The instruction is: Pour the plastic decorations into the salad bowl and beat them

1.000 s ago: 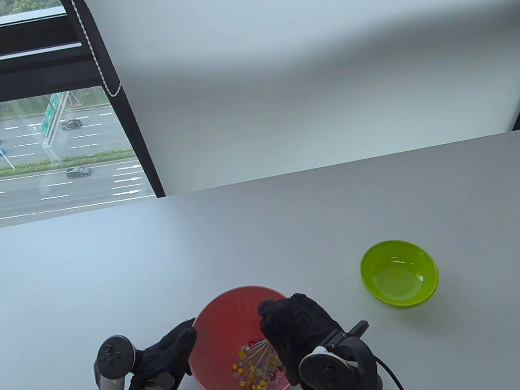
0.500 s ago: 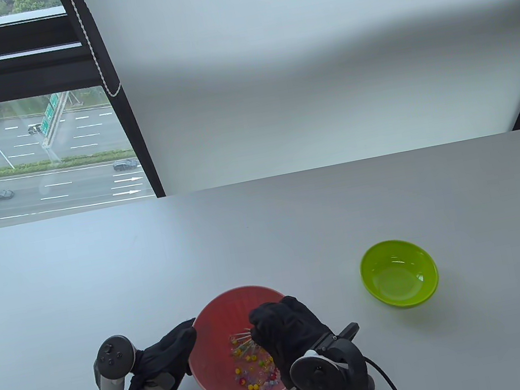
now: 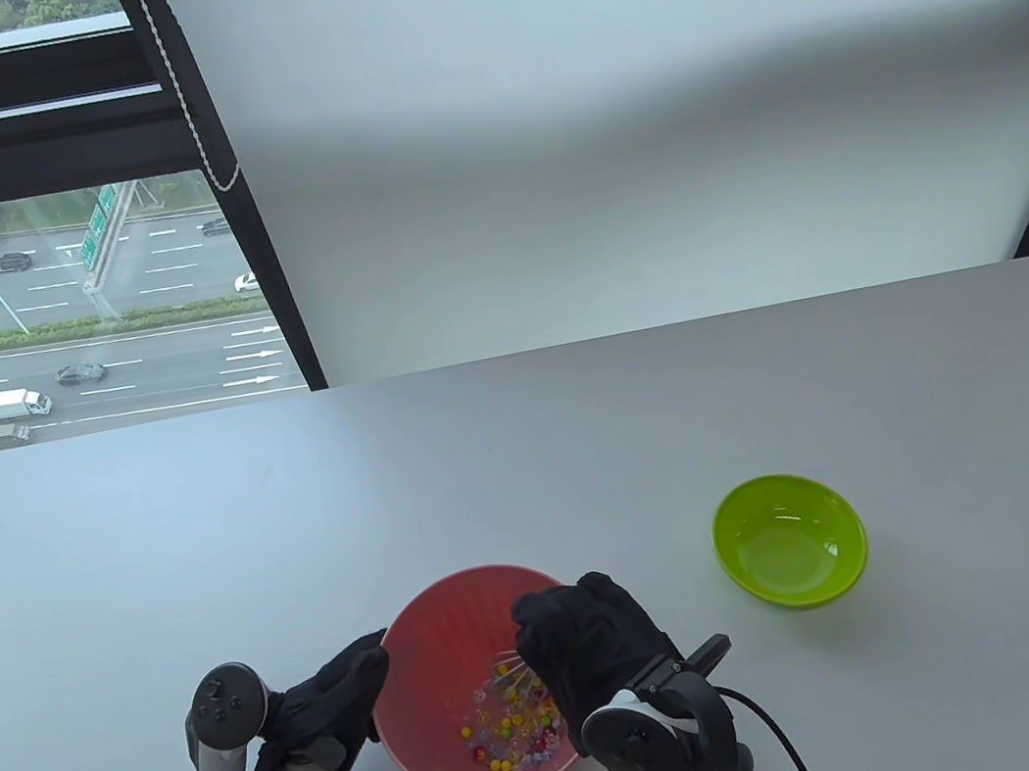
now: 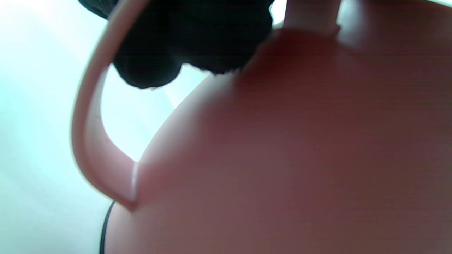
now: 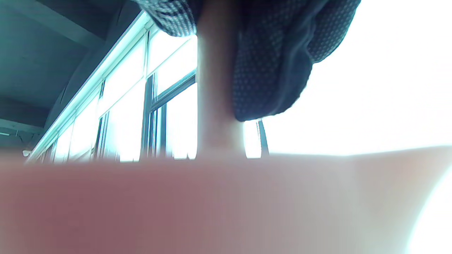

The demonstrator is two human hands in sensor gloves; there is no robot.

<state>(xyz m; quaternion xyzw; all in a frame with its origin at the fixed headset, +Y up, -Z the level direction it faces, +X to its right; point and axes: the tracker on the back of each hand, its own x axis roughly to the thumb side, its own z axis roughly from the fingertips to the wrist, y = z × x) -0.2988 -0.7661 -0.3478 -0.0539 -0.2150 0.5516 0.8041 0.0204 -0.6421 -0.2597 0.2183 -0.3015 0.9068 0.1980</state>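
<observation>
The pink salad bowl [image 3: 434,608] stands near the table's front edge with several small coloured plastic decorations [image 3: 506,733] on its bottom. My right hand [image 3: 574,639] hovers over the bowl's right side and grips a whisk by its handle [image 5: 217,106]. The whisk's wires [image 3: 511,676] reach down among the decorations. My left hand [image 3: 352,678] holds the bowl at its left rim, and its fingers [image 4: 183,42] curl at the bowl's loop handle [image 4: 88,134]. In the left wrist view the bowl's outer wall [image 4: 300,158] fills most of the frame.
An empty green bowl [image 3: 789,541] sits on the grey table [image 3: 528,463] to the right of the pink bowl. A window and a white wall lie beyond the table's far edge. The pink bowl's rim [image 5: 176,204] blurs across the lower half of the right wrist view.
My right hand swung left with the whisk, then back to the right, and the decorations shifted in the bowl. The left hand and the bowl stayed put.
</observation>
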